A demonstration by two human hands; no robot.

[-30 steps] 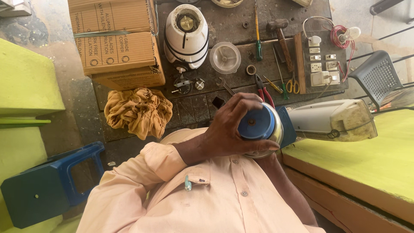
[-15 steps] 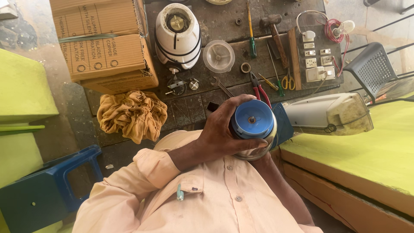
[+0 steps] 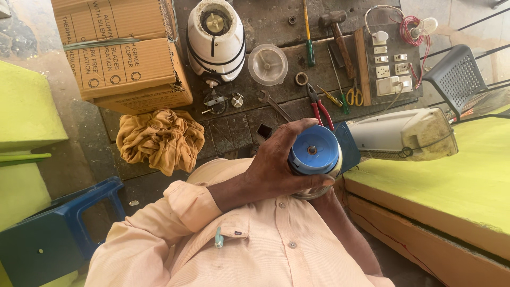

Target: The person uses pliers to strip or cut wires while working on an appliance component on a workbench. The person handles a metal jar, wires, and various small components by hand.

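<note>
My left hand (image 3: 271, 165) is wrapped around a mixer jar (image 3: 314, 151), held upside down in front of my chest so that its round blue base with a small metal coupling faces up. A strip of the jar's steel body shows below my fingers. My right forearm (image 3: 345, 228) reaches up under the jar, and the right hand itself is hidden behind it. A white mixer motor base (image 3: 215, 40) and a clear plastic lid (image 3: 267, 64) stand on the dark worktop beyond.
Cardboard boxes (image 3: 122, 53) and a crumpled yellow cloth (image 3: 159, 138) lie to the left. Red pliers (image 3: 319, 106), a hammer (image 3: 337, 32), scissors (image 3: 355, 95) and a switch board (image 3: 390, 69) lie to the right. A dirty white appliance (image 3: 404, 135) rests on the yellow-green table (image 3: 451, 186). A blue stool (image 3: 53, 234) is low on the left.
My left hand keeps its hold on the jar in the same pose. The view has shifted slightly, nothing else moved.
</note>
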